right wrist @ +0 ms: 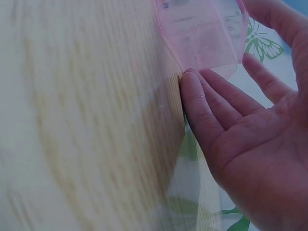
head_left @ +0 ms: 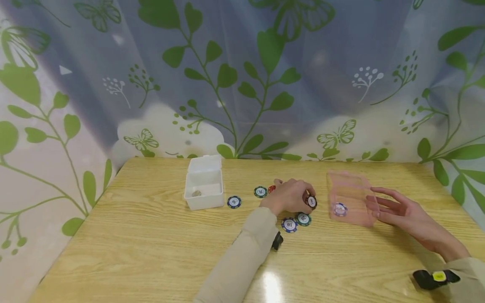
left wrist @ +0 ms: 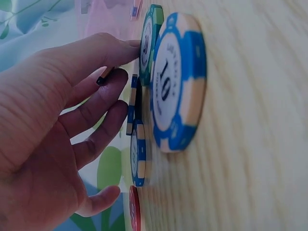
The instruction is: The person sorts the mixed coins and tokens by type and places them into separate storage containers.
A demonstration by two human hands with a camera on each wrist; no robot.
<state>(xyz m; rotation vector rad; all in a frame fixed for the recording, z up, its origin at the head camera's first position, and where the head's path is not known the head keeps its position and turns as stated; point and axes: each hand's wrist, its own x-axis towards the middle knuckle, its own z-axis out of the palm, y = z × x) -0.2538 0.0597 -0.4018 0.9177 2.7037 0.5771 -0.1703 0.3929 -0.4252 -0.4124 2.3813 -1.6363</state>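
My left hand (head_left: 289,196) pinches a dark poker chip (head_left: 311,202) marked 100, held tilted above the wood. Just below it lie a green poker chip (head_left: 303,219) and a blue chip (left wrist: 168,84) marked 10. A red chip (head_left: 271,189) shows partly behind the hand, with another green chip (head_left: 260,192) to its left. My right hand (head_left: 403,214) touches the right side of a clear pink plastic box (head_left: 350,181) with its fingers extended. Inside the pink box sits a blue-and-white chip (head_left: 340,209).
A white box (head_left: 204,202) with its lid raised stands left of the chips, a small round brownish thing (head_left: 196,193) inside. Near its right side lies a blue chip (head_left: 234,202). A leaf-patterned curtain (head_left: 242,105) hangs behind the wooden table (head_left: 151,252).
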